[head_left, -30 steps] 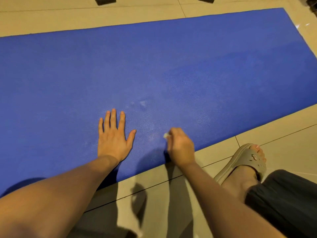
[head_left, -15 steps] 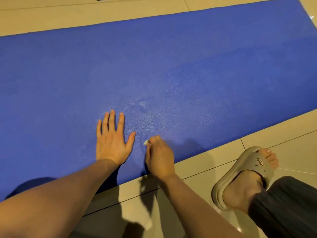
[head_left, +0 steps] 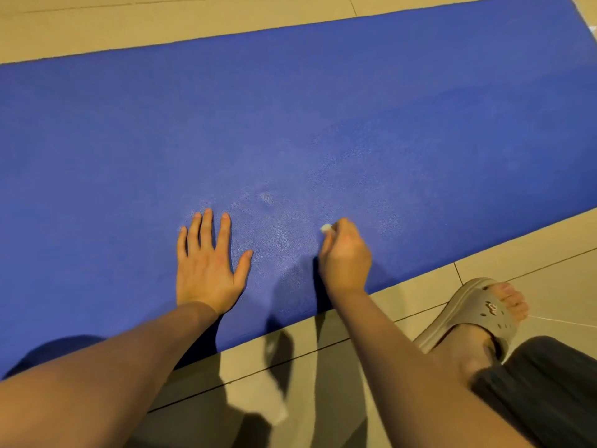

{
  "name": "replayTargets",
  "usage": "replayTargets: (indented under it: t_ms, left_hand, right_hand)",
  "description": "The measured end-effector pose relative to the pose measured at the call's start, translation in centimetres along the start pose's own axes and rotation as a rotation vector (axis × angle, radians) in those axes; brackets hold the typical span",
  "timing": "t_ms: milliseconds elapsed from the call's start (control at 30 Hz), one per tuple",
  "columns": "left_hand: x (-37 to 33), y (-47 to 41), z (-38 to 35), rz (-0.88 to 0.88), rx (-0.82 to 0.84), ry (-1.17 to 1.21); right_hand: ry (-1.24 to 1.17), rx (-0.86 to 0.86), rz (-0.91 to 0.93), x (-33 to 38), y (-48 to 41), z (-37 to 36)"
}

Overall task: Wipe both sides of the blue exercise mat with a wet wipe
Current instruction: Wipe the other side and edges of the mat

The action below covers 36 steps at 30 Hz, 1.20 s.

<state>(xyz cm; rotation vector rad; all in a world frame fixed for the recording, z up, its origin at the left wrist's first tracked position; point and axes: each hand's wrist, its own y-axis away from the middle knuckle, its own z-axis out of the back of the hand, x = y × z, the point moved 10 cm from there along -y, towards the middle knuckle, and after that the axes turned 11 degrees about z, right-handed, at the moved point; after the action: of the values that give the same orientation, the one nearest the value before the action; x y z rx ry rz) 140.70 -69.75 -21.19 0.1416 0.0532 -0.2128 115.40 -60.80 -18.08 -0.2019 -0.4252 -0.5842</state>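
**Mostly hidden: wet wipe point(head_left: 326, 228) in right hand point(head_left: 345, 257)**

The blue exercise mat point(head_left: 290, 124) lies flat on the tiled floor point(head_left: 323, 367), with its left and right ends cut off. The right hand's fingers point(head_left: 336, 231) curl round the wet wipe, so only a white tip shows. The left hand point(head_left: 206, 270) is flat on the mat, fingers spread, by the near edge. The far half is open. A slipper point(head_left: 478, 312) is on the floor at right.

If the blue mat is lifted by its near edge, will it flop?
Probably flops: the blue mat lies thin, flat on the floor. May slide when pushed: the left hand presses it down while the right hand rubs with the wet wipe.
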Motion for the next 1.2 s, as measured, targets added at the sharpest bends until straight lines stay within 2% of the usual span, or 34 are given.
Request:
replayTargets:
  t_ms: [133, 267, 333, 433, 500, 633, 733, 833, 933, 1000, 1100, 1200]
  left_hand:
    - [0.0, 0.1, 0.0, 0.004, 0.002, 0.013]
    - [-0.1, 0.0, 0.0, 0.001, 0.004, 0.02]
    - [-0.1, 0.0, -0.1, -0.001, 0.004, 0.018]
    - [0.0, 0.0, 0.0, 0.003, 0.0, 0.009]
    - [0.0, 0.0, 0.1, 0.005, -0.003, 0.002]
    - [0.0, 0.0, 0.0, 0.007, -0.004, -0.013]
    - [-0.1, 0.0, 0.1, 0.007, -0.011, -0.008]
    - [-0.1, 0.0, 0.1, 0.008, -0.009, -0.004]
    - [-0.2, 0.1, 0.3, -0.003, -0.022, 0.013]
    - [-0.2, 0.1, 0.4, -0.006, -0.023, 0.02]
    - [-0.2, 0.0, 0.4, -0.004, -0.023, 0.016]
    - [-0.2, 0.0, 0.3, -0.009, -0.022, 0.022]
  right_hand:
    - [-0.007, 0.201, 0.22, 7.8, 4.5, -4.1]
    - [0.061, 0.245, 0.512, 9.1, 4.2, -4.0]
    - [0.085, 0.194, 0.479, 6.1, 2.0, -2.6]
    - [0.119, 0.037, 0.331, 0.3, -2.5, 0.6]
    - [0.184, 0.037, 0.285, -1.8, -4.5, 1.2]
    - [0.156, -0.034, 0.187, 0.4, -3.7, 0.6]
    - [0.045, 0.023, 0.24, 6.0, 0.0, -2.2]
    - [-0.045, 0.13, 0.385, 10.0, 2.3, -4.3]
    - [-0.035, 0.207, 0.592, 10.3, 1.9, -4.3]
    - [0.032, 0.205, 0.638, 8.2, 0.3, -3.6]
    - [0.093, 0.07, 0.467, 2.7, -4.0, -1.1]
    - [0.146, 0.032, 0.3, -0.6, -6.4, -0.1]
